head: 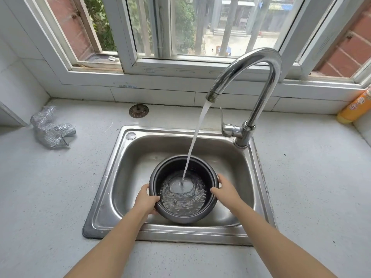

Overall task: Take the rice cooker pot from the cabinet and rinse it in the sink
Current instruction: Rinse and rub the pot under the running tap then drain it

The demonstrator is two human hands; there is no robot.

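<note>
Head view — left hand (145, 199) and right hand (224, 188) grip pot (208, 173) rim.

Illumination is bright, diffuse daylight entering through the window (180, 27) ahead. Shadows are soft and faint. Specular highlights appear on the faucet (261, 63) and sink (112, 177) rim. Focus is sharp throughout. Wide-angle distortion bends straight lines toward the frame edges.

Pot (197, 212) in sink (140, 149), under faucet (261, 63).
</note>
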